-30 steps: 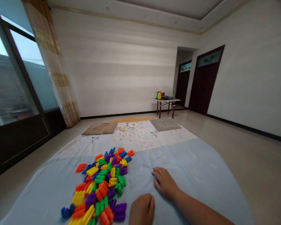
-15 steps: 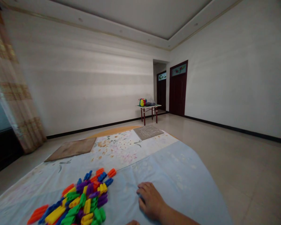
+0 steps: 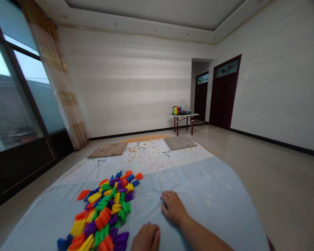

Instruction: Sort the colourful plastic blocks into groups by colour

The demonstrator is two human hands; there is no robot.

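Blocks (image 3: 103,217), mixed colours, heaped just left of the left hand (image 3: 146,237), trailing ahead of it. That hand's curled, can't tell if it's gripping anything; right hand (image 3: 173,207), farther ahead, lies on blue cloth (image 3: 211,195), thumb spread from loosely bent fingers.

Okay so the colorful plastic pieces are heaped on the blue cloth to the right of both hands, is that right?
The side is wrong: in the head view, the colorful plastic pieces are heaped on the blue cloth to the left of the left hand and right hand.
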